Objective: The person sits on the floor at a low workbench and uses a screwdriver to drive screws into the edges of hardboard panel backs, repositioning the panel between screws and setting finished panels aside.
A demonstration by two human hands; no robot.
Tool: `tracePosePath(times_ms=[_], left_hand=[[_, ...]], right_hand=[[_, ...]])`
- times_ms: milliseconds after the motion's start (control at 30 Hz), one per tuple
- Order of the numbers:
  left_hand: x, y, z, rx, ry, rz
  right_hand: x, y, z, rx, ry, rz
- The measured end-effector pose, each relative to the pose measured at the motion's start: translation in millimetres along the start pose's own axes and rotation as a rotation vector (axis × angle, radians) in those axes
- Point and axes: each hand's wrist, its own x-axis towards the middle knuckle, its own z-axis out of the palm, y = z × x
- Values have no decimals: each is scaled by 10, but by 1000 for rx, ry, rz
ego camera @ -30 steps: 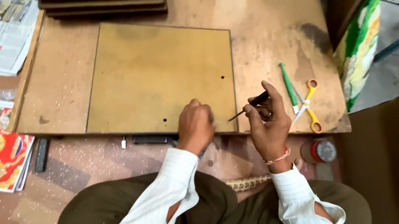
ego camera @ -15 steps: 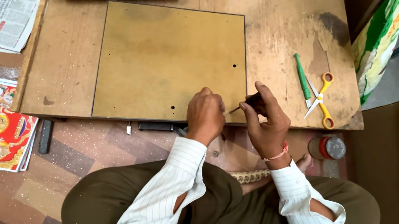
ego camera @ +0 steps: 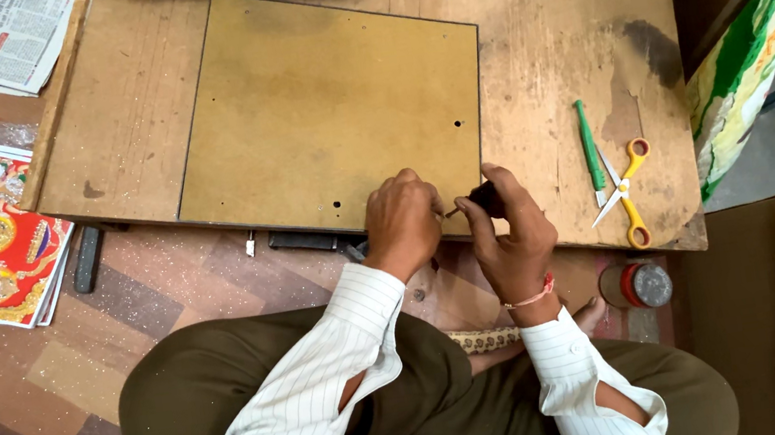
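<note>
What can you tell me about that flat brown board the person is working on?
The board is a thin, square-cornered sheet, mustard brown, like pressed hardboard, with dark edges. It lies flat on a worn wooden worktop. A few small round holes show near its right and near edges. The left hand rests on its near edge; the right hand holds a small dark tool at that edge.

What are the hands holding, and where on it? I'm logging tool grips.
The right hand grips a small dark-handled tool by its handle; the left hand pinches near its thin tip.

One brown board (ego camera: 321, 106), one pair of scissors (ego camera: 625, 194), one green pen (ego camera: 589, 147), one jar (ego camera: 637, 284).
</note>
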Motion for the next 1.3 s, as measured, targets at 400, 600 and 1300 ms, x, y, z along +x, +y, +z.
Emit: tracePosePath(times_ms=[400, 600, 1300], left_hand=[[-91, -10, 105, 6, 53, 7], [-98, 8, 72, -22, 48, 2], [-87, 11, 59, -39, 60, 31]], right_hand=[[78, -1, -13, 36, -96, -7], [56, 22, 17, 38, -25, 2], [166, -20, -92, 69, -267, 19]])
